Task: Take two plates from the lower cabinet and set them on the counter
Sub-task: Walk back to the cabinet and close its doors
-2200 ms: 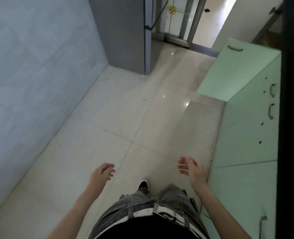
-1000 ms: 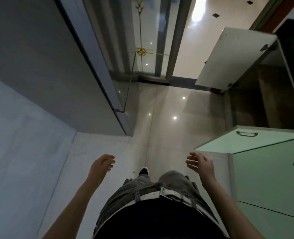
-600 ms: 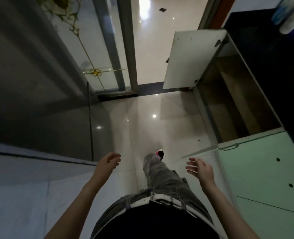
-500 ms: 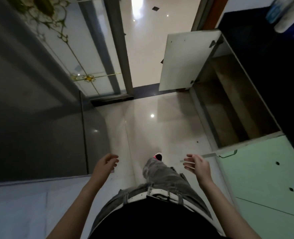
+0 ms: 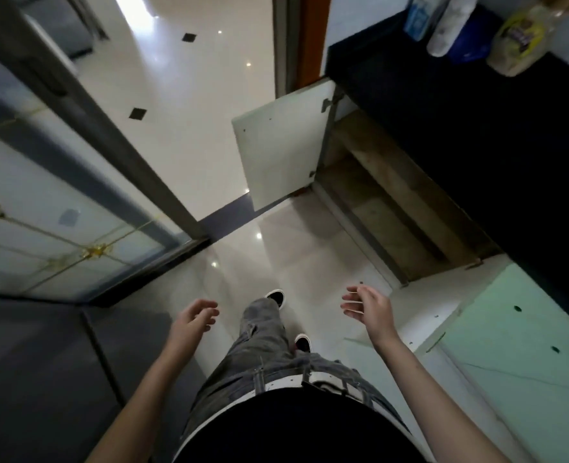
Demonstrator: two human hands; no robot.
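A pale glossy floor (image 5: 192, 128) spreads ahead of and beneath both grips. Well ahead and to the right of the right grip (image 5: 371, 309) runs the black tabletop (image 5: 476, 128), above the level of the grips. Far to the left of the left grip (image 5: 192, 320) stands a frosted glass door (image 5: 59, 212) with gold trim. Under the tabletop, ahead and right of the right grip, the lower cabinet (image 5: 393, 208) stands open, its brown shelves dim; the plates cannot be made out inside it. Its far door (image 5: 283, 152) is swung out over the floor, ahead of the gap between the two grips. Just right of the right grip lies the pale inner face of a nearer open door (image 5: 420, 315), and further right the green cabinet front (image 5: 517, 329). Between the grips and below them are grey jeans (image 5: 263, 335) with a white belt (image 5: 309, 382); one black shoe (image 5: 275, 297) steps forward between the grips. At the far end of the tabletop, well beyond the right grip, stand a yellow-labelled bottle (image 5: 517, 38), a white bottle (image 5: 450, 25) and a blue-labelled one (image 5: 421, 15). Both grips hang in the air at waist height, well apart, palms turned inward; each is released, fingers loosely curved, grasping nothing and touching nothing
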